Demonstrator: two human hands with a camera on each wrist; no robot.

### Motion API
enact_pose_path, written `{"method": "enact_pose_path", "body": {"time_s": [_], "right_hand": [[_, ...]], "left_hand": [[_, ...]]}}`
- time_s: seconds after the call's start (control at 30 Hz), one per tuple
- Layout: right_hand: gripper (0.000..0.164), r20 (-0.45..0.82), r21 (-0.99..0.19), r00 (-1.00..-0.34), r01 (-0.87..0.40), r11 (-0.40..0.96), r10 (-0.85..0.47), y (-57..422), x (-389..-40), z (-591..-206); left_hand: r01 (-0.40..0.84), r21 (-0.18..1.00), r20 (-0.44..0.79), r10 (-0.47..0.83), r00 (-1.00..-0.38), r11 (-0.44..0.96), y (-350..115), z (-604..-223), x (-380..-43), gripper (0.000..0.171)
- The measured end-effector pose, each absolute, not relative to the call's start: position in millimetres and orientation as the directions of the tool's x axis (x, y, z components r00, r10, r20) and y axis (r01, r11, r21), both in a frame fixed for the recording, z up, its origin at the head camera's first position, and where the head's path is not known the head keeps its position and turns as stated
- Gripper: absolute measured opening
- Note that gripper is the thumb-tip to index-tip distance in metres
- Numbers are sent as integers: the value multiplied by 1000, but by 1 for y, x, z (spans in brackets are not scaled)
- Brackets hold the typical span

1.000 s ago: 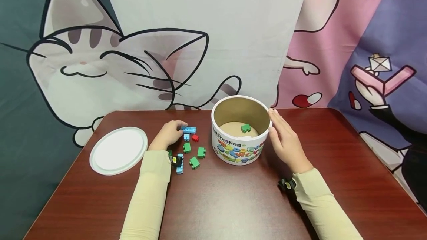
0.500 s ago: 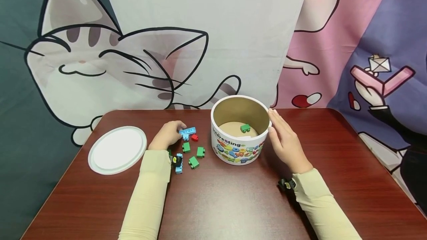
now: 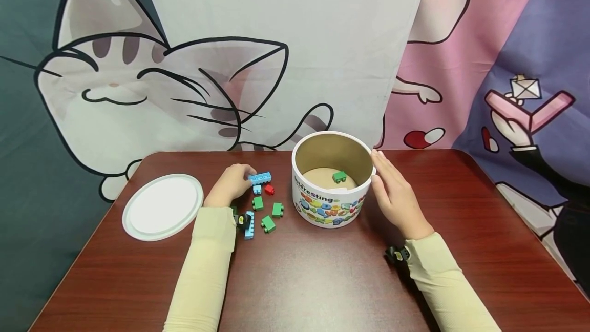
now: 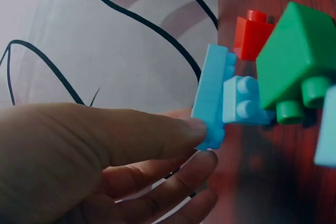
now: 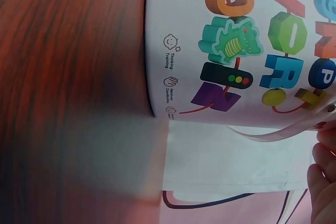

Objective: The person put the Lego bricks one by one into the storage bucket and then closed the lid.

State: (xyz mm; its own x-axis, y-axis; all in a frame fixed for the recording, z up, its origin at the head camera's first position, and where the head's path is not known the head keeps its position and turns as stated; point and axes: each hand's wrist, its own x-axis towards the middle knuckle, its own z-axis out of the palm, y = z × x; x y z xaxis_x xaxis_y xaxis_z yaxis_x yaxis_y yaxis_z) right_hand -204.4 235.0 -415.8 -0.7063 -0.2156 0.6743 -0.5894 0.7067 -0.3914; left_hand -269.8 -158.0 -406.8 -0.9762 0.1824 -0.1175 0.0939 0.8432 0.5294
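My left hand (image 3: 230,184) pinches one end of a long light-blue building brick (image 4: 211,90) between thumb and fingers. Close beside that brick sit a small light-blue brick (image 3: 257,189) and a red brick (image 3: 269,189). Several green bricks (image 3: 277,210) lie nearer me, with another long blue brick (image 3: 249,225) partly behind the left wrist strap. My right hand (image 3: 397,198) rests with straight fingers against the right side of a round white bucket (image 3: 329,209) printed with colourful letters. Inside the bucket, a green brick (image 3: 339,177) lies on the bottom.
A round white lid (image 3: 162,207) lies flat on the dark red-brown table (image 3: 322,275), left of the left forearm. Behind the table's far edge hangs a cloth backdrop (image 3: 295,40) with cartoon drawings.
The long blue brick at my left fingertips has shifted and turned slightly. My right hand and the bucket stay in place.
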Motion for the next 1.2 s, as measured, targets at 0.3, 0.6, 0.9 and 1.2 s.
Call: {"method": "enact_pose_path", "body": {"time_s": [0.3,0.6,0.9,1.2], "right_hand": [[53,659,-399,-722,-574,715,-212,235,-203,-416],[52,665,-398,-716,-581,709,-214,235,-202,-417],[50,690,-392,-692,-603,695,-212,235,-203,-416],[51,695,-395,-688,-608,689,-208,234,-206,-416]], "left_hand": [[151,572,-16,195,-981,806,-155,-400,-266,29],[177,610,63,176,-982,773,-149,-392,-260,32],[271,637,227,161,-961,722,-144,-388,-259,33],[381,661,408,118,-905,647,-136,-376,-253,33]]}}
